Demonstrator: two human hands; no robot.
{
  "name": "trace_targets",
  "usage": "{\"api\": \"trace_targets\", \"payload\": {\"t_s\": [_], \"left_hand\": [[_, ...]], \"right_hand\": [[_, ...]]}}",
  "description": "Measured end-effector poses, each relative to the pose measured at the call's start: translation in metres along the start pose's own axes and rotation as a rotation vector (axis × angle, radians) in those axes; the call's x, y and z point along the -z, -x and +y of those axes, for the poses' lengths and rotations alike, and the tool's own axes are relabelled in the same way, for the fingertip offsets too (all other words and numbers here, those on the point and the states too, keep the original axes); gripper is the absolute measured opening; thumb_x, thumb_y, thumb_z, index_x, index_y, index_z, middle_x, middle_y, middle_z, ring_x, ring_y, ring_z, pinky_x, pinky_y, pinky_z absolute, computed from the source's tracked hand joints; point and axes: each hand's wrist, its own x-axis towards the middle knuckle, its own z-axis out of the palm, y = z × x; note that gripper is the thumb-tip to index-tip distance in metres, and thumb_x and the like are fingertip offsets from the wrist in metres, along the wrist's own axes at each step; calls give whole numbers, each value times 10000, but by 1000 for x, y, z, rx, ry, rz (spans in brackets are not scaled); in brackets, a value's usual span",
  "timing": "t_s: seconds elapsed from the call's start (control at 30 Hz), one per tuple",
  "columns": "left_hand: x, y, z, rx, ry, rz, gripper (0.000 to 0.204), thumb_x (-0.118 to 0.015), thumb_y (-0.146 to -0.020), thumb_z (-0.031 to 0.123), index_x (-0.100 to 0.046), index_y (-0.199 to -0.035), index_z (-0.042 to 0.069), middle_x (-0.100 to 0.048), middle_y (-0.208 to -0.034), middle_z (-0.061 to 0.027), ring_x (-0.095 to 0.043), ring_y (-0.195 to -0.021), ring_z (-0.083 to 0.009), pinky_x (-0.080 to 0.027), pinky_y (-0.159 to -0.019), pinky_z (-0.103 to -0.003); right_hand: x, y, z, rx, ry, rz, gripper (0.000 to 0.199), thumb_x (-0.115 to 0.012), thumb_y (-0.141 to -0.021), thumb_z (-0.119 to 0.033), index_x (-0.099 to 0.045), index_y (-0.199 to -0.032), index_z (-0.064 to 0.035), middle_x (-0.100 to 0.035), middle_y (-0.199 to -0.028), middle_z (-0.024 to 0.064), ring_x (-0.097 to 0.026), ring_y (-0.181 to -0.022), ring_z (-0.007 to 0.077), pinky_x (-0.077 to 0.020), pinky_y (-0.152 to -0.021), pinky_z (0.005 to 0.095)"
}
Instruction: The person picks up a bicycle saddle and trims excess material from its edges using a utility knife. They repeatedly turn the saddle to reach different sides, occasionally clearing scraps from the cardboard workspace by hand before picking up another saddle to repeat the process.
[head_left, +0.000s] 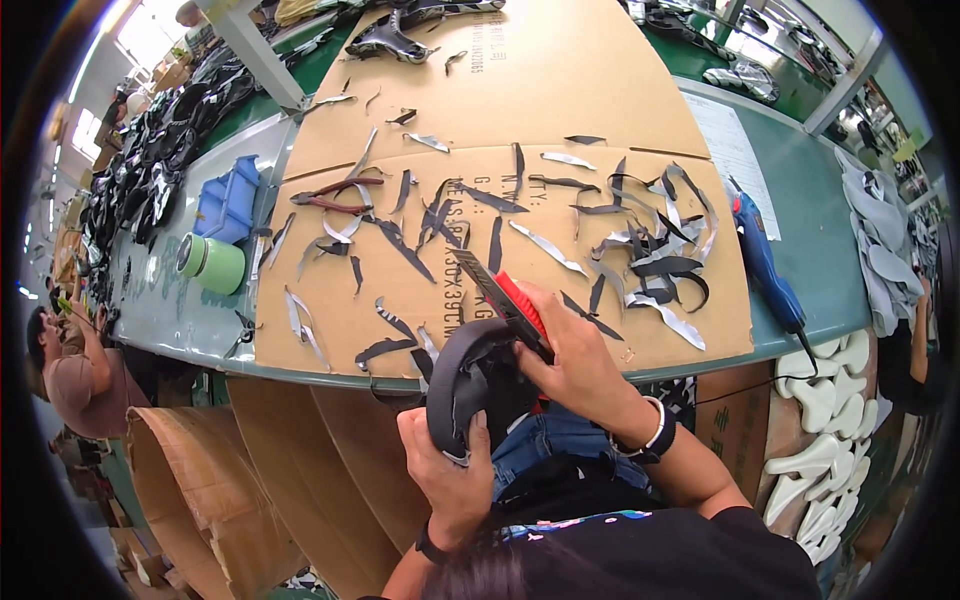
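My left hand [450, 470] grips a black, curved padded piece [455, 375] by its lower end, thumb on the inner side. It is held up just off the near table edge, above my lap. In my right hand [580, 355] is a utility knife [500, 290] with a red ribbed grip and a long dark blade pointing up and to the left. The knife hand is close against the padded piece's upper right side. Whether the blade touches it I cannot tell. Many thin black and grey fabric strips [540, 248] lie scattered on the cardboard sheet [400, 100] beyond.
Red-handled pliers [340, 197] rest on the cardboard at left, beside a blue bin [227, 203] and a green jar [212, 264]. A blue corded tool [765, 265] lies at right. White moulded pieces [820, 460] stand below it. Another person [90, 375] is at far left.
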Motion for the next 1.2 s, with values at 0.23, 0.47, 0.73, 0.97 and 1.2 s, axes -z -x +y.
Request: {"api": "trace_targets", "payload": {"t_s": [0.23,0.47,0.73,0.97,1.2], "left_hand": [[4,-14,-2,17,34,-27,288,-727,-792,86,-507,-949,-14,-467,-893,-145,-521,-770,-334,-435,-686,-389],[24,-24,-21,346,334,154,352,-693,-870,97,-517,-1148,-29,-594,-1068,-81,-569,-963,-169,-450,-866,-295],[-8,-72,-15,802,1113,-71,297,-642,-911,191,-562,-1177,88,-641,-1051,-16,-630,-892,-132,-538,-700,-320],[-22,-73,-10,805,1091,-174,323,-627,-919,214,-523,-1185,62,-621,-1049,-62,-634,-895,-177,-552,-719,-345],[-32,-76,-7,683,938,-121,522,-692,-874,90,-345,-1256,13,-550,-1098,-97,-604,-929,-148,-573,-696,-323]], "right_hand": [[-3,-10,0,156,146,83,520,-646,-721,17,-500,-1220,-1,-602,-899,203,-609,-784,389,-496,-680,437],[116,-33,31,-156,779,809,318,-563,-847,-32,-575,-1165,-46,-648,-858,140,-644,-745,224,-509,-673,335],[124,-10,29,-281,446,301,333,-598,-834,3,-520,-1155,-42,-622,-856,113,-633,-783,224,-498,-714,329],[69,6,-8,-172,274,1,514,-657,-866,-115,-452,-1336,-87,-631,-874,186,-615,-708,357,-486,-636,386],[46,-7,-30,-20,573,-194,588,-659,-849,-128,-461,-1401,-173,-569,-750,86,-550,-534,236,-432,-472,353]]}}
